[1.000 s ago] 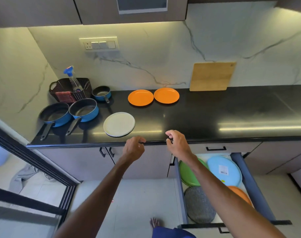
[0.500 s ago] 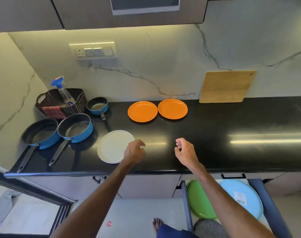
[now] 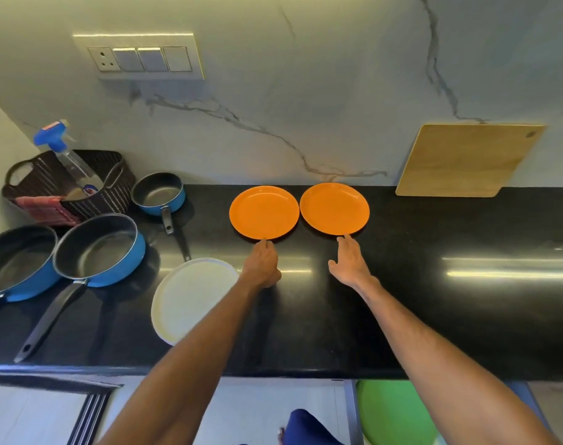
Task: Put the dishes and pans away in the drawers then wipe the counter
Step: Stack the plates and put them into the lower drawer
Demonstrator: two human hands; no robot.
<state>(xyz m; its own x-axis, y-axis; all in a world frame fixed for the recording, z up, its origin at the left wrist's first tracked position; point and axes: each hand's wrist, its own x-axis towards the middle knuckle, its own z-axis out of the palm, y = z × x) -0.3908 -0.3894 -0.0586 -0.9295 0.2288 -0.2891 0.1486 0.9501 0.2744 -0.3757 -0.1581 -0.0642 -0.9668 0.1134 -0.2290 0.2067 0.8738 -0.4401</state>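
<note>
While both arms reach across the glossy black tabletop (image 3: 450, 316), the left grip (image 3: 262, 264) is released, with its fingers stretched forward and the tips touching the near rim of the left round orange plate (image 3: 264, 211). The right grip (image 3: 350, 261) is also released: the fingers are straight, the thumb is spread to the side, and the tips touch the near rim of the right round orange plate (image 3: 334, 208). Both orange plates lie flat, side by side and almost touching, close to the marble wall.

A round white plate (image 3: 190, 297) lies flat nearer the front edge, partly covered by the left forearm. To its left stand two large blue pans (image 3: 97, 248) with black handles, and a small blue pan (image 3: 159, 192) behind them. A dark woven basket (image 3: 113, 187) in the corner holds a blue-capped spray bottle (image 3: 53, 139) and a red cloth (image 3: 44, 208). A wooden cutting board (image 3: 466, 160) leans against the wall on the right. Below the front edge, a round green plate (image 3: 392, 412) shows in an open drawer (image 3: 349, 409).
</note>
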